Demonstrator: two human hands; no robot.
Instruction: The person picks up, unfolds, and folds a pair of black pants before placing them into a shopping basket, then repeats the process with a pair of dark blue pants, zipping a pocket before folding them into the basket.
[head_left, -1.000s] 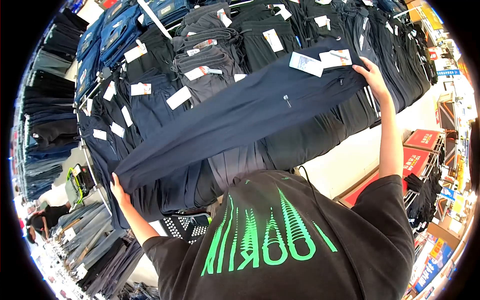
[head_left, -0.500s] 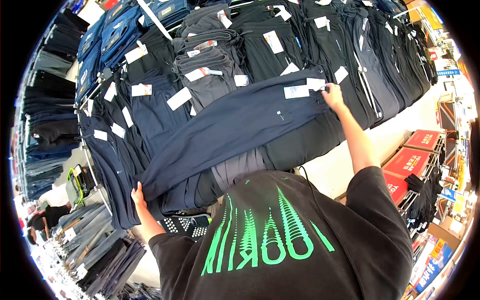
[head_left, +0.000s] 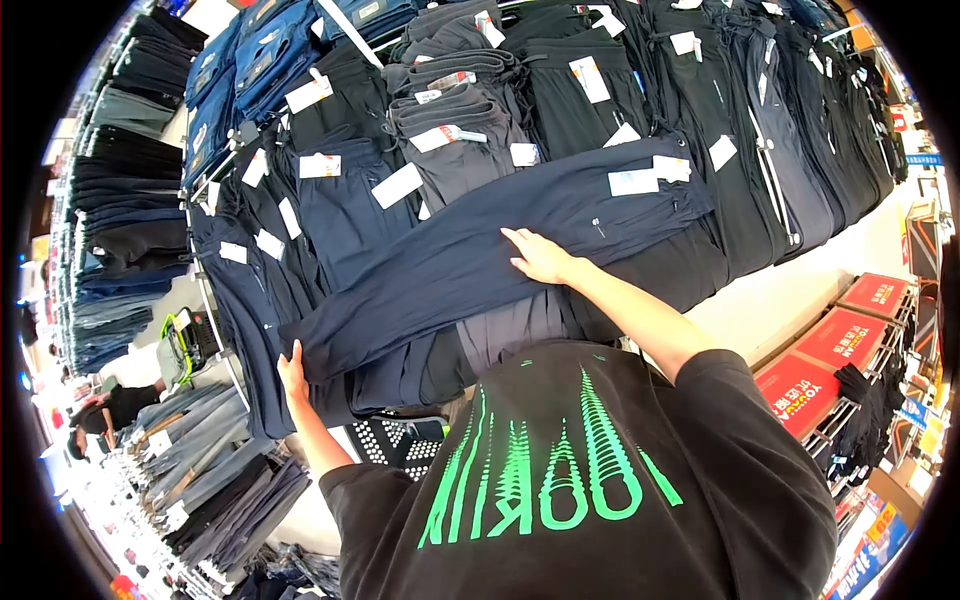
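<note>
A pair of navy trousers [head_left: 430, 265], folded lengthwise, lies slantwise across the other pants, its waistband at the upper right and its hems at the lower left. White tags [head_left: 634, 182] hang by the waistband. At the hem end my left hand [head_left: 293, 375] grips the cloth, thumb up, with its other fingers mostly hidden. My right hand [head_left: 540, 258] rests on the middle of the trousers, fingers stretched out and holding nothing. Beneath lie grey pants [head_left: 510, 325] and black pants [head_left: 655, 280].
Folded grey pants [head_left: 455, 115] are stacked behind, beside rows of tagged black pants [head_left: 575, 90]. Blue jeans [head_left: 275, 60] are piled at the upper left. Red boxes [head_left: 840, 335] line a rack on the right. More jeans [head_left: 190, 450] hang at the lower left.
My right hand has let go of the waistband end and moved left and down onto the middle of the trousers. My left hand stays at the hems. The view has shifted slightly.
</note>
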